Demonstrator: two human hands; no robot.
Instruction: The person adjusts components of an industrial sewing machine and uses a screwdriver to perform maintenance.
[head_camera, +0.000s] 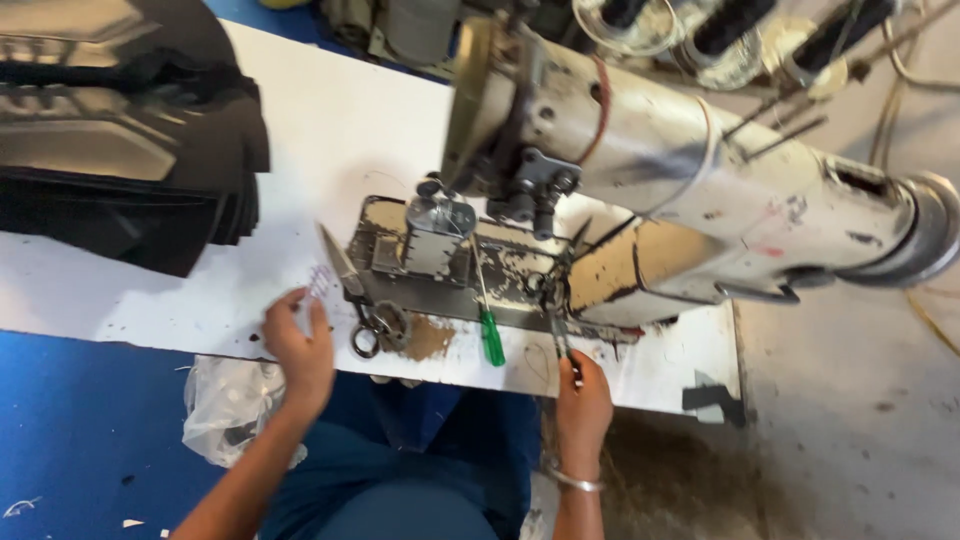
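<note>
The right hand sits at the near edge of the white tabletop, its grip clenched on a thin dark tool whose far end points up toward the worn base plate of the sewing machine. Just to the left of that grip lies a green-handled screwdriver, its shaft running away from the person toward the machine's needle area. The left hand rests on the tabletop edge with its grip released, fingers loosely curled and holding nothing. Just to the right of this grip lie scissors, blades pointing away, handle rings nearest the fingers. Well beyond the left grip, stacked black and grey fabric pieces lie on the tabletop. Below it, a clear plastic bag hangs over the blue floor
</note>
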